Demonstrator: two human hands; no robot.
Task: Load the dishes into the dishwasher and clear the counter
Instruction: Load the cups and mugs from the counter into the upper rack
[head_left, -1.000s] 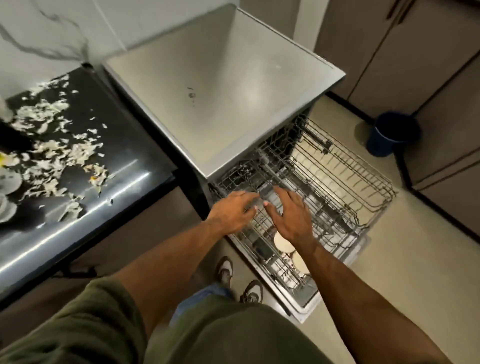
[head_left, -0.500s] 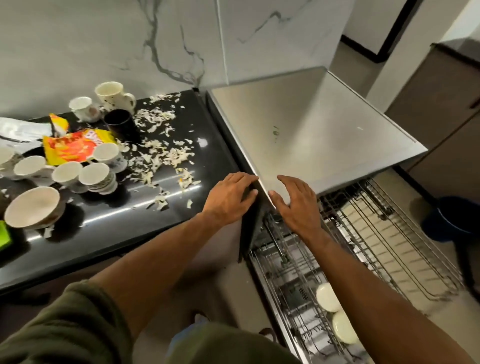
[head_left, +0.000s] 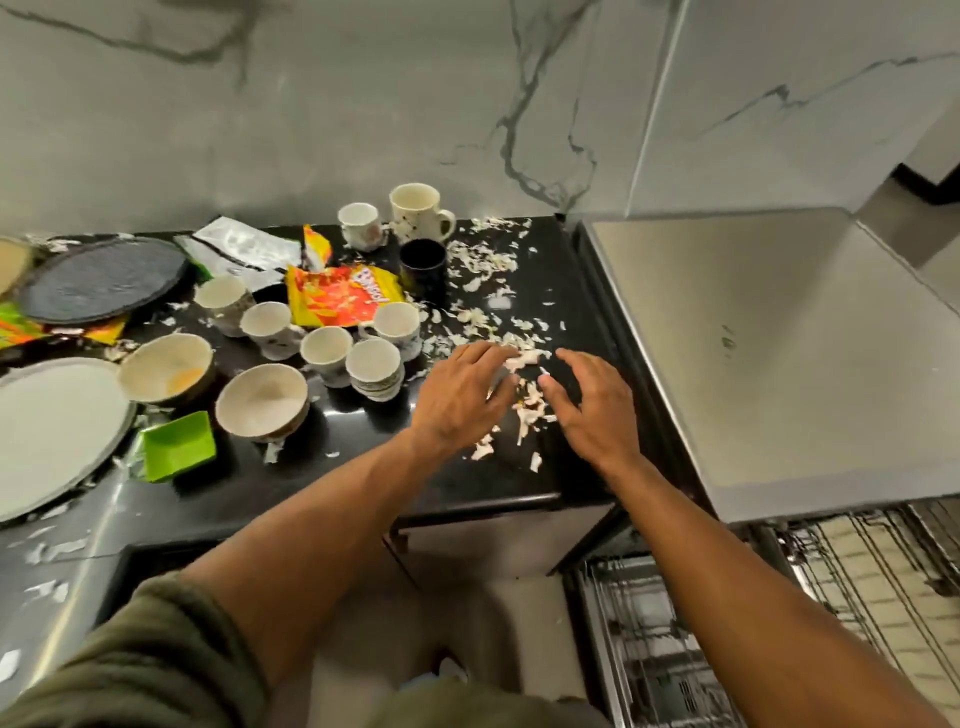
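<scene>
My left hand (head_left: 462, 397) and my right hand (head_left: 592, 405) hover side by side over white food scraps (head_left: 527, 410) on the black counter (head_left: 363, 467), fingers relaxed and holding nothing. Left of my hands stand several small white cups (head_left: 374, 366), two bowls (head_left: 262, 400), a black mug (head_left: 423, 262) and a cream mug (head_left: 418, 210). A grey plate (head_left: 98, 280) and a white plate (head_left: 52, 431) lie at the far left. The dishwasher's pulled-out wire rack (head_left: 857, 571) is at the lower right.
The steel dishwasher top (head_left: 779, 353) adjoins the counter on the right. A red and yellow snack wrapper (head_left: 337, 296), a silver wrapper (head_left: 244, 249) and a green square dish (head_left: 179, 444) lie among the dishes. A marble wall backs the counter.
Both hands moved from the dishwasher rack up past its corner to the counter, now over the scraps. The view swung left onto the counter.
</scene>
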